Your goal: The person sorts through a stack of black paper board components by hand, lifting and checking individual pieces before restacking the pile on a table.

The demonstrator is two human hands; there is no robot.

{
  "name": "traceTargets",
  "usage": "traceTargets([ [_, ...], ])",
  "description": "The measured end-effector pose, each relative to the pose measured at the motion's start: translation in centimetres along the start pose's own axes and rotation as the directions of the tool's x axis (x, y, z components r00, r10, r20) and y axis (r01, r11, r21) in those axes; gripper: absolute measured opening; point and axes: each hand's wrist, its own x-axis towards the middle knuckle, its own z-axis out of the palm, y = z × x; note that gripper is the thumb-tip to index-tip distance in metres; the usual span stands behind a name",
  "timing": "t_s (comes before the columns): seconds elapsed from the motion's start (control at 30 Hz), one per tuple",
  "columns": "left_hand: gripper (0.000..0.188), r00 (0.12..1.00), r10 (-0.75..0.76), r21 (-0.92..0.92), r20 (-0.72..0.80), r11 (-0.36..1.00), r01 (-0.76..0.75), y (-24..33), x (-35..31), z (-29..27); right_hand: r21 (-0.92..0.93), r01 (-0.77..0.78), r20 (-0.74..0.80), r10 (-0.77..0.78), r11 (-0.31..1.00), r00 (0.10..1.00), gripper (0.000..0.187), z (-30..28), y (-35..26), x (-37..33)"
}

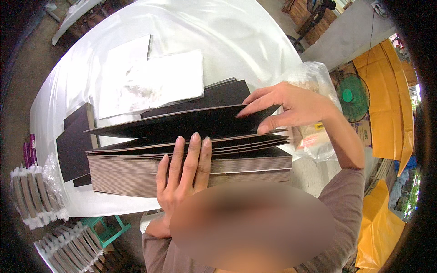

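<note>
A thick stack of black sheets with grey-brown edges (136, 175) lies in front of me on the white-covered table. My left hand (184, 168) rests against the stack's near edge, fingers stretched upward over it, open. The uppermost black sheet (182, 120) is tilted up, leaving a gap above the several sheets fanned beneath it. At the stack's right end is my right hand (291, 107), its fingers touching the raised sheet and its thumb apart, by the edges of the lower sheets. I see no closed grip in it.
White sheets in clear film (159, 79) lie behind the stack, partly over more black sheets (230, 93). Further black boards (75, 145) lean at the left. A plastic-wrapped bundle (314, 136) is at the right. Wrapped stacks (34, 193) and a green stool (109, 230) stand lower left.
</note>
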Motion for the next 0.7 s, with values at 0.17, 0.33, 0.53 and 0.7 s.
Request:
traceTargets([
  [0.17,0.063,1.000,-0.017,-0.060,-0.017,0.998,0.016,0.19,-0.08,-0.22,-0.141,-0.020,-0.022,0.017,0.990,1.000,0.067,-0.30,-0.29,0.11],
  [0.33,0.067,1.000,-0.004,-0.026,-0.018,1.000,0.004,0.15,-0.24,-0.13,-0.136,-0.096,-0.038,0.091,0.986,0.995,0.081,-0.66,0.28,0.24],
  [0.53,0.074,1.000,0.006,-0.034,-0.012,0.999,-0.006,0.08,-0.50,-0.03,-0.162,-0.111,-0.039,0.106,0.981,0.994,0.084,-0.63,0.35,0.36],
  [0.7,0.080,0.999,0.014,-0.018,-0.043,1.000,-0.015,-0.04,-0.70,0.29,-0.163,-0.133,-0.042,0.128,0.978,0.991,0.081,-0.78,0.43,0.54],
])
